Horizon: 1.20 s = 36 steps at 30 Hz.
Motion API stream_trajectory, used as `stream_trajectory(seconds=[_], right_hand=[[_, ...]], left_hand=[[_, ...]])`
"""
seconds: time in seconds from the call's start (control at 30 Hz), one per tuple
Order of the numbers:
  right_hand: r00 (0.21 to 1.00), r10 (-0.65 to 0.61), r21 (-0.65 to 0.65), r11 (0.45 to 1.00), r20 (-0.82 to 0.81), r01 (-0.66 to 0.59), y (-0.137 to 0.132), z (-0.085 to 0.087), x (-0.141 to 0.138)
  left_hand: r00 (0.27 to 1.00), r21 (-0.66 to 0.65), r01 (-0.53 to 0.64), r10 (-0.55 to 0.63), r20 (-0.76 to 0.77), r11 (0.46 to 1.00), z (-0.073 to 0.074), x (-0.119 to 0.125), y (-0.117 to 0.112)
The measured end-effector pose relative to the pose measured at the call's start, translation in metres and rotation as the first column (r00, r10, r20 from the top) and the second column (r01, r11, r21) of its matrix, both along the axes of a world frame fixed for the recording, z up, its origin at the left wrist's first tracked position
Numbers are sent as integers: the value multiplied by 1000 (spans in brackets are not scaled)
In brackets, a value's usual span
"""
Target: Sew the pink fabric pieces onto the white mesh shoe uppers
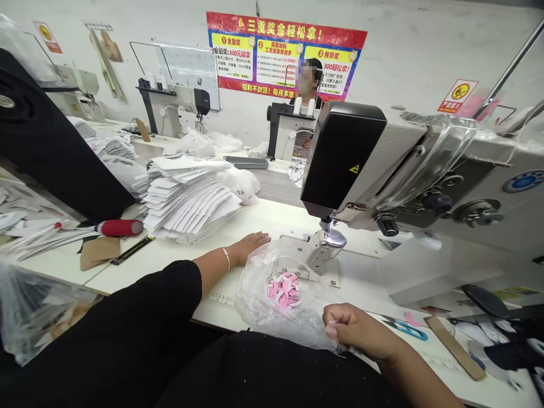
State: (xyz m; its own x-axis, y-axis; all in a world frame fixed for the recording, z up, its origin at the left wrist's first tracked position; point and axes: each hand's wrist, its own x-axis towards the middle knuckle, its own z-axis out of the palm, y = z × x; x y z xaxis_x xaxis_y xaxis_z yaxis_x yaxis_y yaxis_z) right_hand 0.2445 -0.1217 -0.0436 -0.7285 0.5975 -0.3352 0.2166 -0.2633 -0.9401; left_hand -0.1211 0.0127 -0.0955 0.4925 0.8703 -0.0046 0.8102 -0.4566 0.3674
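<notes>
At sewing machine [344, 158]: clear bag [255, 292] holding pink-and-white pieces [284, 289]; right hand [357, 328] gripping bag's edge, left hand [251, 247] flat, uncurled.

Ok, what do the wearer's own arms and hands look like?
Left arm: plain black sleeve ending short of the wrist, with a thin, pale bracelet below it. Right forearm: no sleeve or bracelet on the part in view. Left hand and right hand: no gloves. No cables or markings visible.

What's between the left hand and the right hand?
In the head view, a clear plastic bag with pink and white pieces lies between the left hand and the right hand.
</notes>
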Motion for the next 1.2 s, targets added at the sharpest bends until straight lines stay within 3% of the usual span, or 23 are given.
stream_trajectory(seconds=[0.27, 0.47, 0.67, 0.93, 1.07, 1.2], right_hand=[[999, -46, -31, 998, -8, 45, -3, -8, -6], [999, -46, -27, 999, 11, 46, -2, -10, -12], [1000, -26, 34, 999, 15, 25, 2, -7, -27], [999, -48, 84, 995, -22, 49, 4, -1, -43], [1000, -17, 157, 988, 9, 15, 5, 11, -49], [998, 23, 250, 968, 53, -36, 9, 23, -55]], left_hand=[[992, 45, 13, -18, 123, 999, -4, 0, -18], [996, 47, -10, 6, 88, 999, 3, 0, -24], [975, 40, -223, 221, 36, 974, 10, -3, -33], [842, -40, -515, 514, 162, 856, 29, -2, -35], [681, -69, -669, 647, 342, 740, 48, -6, -31], [545, -55, -728, 625, 559, 684, 99, -10, -37]])
